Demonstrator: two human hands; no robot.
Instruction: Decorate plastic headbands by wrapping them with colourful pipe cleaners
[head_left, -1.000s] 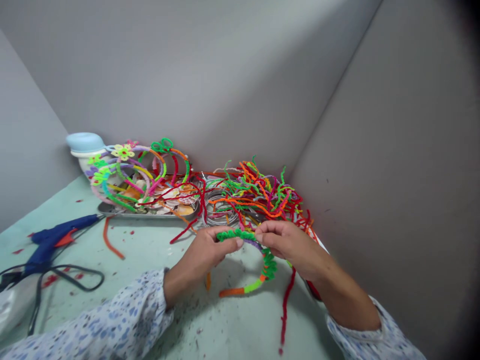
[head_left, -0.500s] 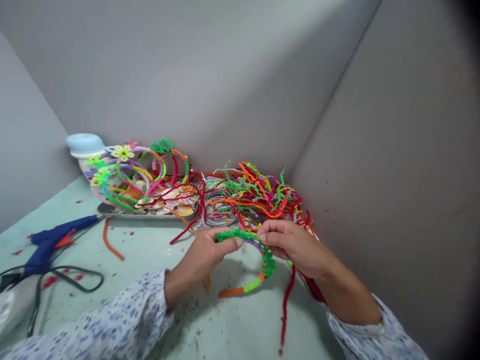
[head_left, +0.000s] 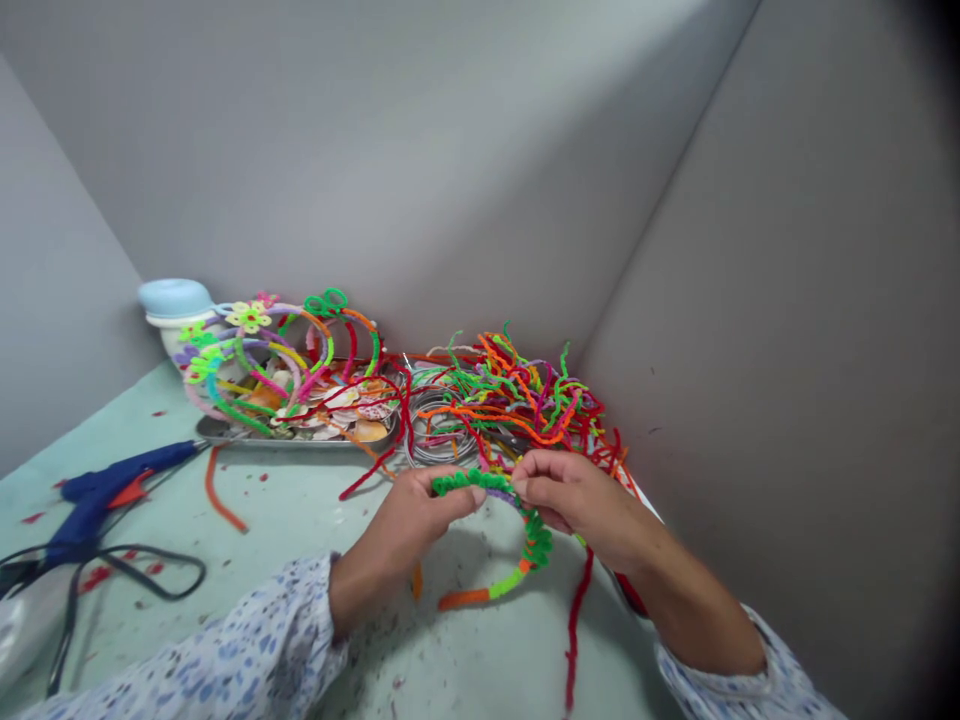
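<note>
The band is held above the tabletop, at the center front, with its arch uppermost and its orange end hanging free toward the left. Green trim covers part of the arch and the right-hand side; a purple section shows between the hands.

Left hand: thumb and fingers are pressed together on the top of the band, thumb on the near side. This grip appears to steady the arch and hold the trim against it.

Right hand: thumb and forefinger are pinched together on the trim, just beside the left thumb. Whether the tips also grip the band is hidden. The close spacing of the two grips presumably limits twist in the short length between them.

Behind the hands lie the pipe cleaners and a wire coil, likely placed there for short reach. Other bands stand over a tray of shells, probably to keep their shape. The glue gun lies at the left, its nozzle near the tray, apart from both hands.
</note>
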